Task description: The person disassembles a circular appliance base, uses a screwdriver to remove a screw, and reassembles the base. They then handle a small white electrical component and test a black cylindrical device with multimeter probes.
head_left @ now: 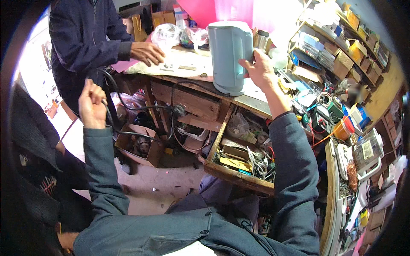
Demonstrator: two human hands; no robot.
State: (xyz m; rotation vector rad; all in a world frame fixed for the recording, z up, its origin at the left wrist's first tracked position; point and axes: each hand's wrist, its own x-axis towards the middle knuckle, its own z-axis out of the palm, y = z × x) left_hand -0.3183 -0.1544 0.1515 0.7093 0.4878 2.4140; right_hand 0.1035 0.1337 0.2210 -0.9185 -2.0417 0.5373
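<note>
A pale blue electric kettle [225,59] is upright at the front edge of the workbench [196,73]. My right hand [261,73] is closed round its handle, thumb on the near side and most fingers hidden behind. Whether the kettle's base rests on the wood or hangs just above it, I cannot tell. On the left, my raised left hand [92,106] is closed on a black power cable [141,108]. Its loops hang in front of the bench, between my hand and the kettle.
An open drawer [220,168] full of parts juts out below the bench. A cardboard box [147,155] stands on the floor. Across the bench, a person's hand [147,53] reaches over small parts near plastic bags [166,36]. Cluttered shelves [337,51] and tools fill the right.
</note>
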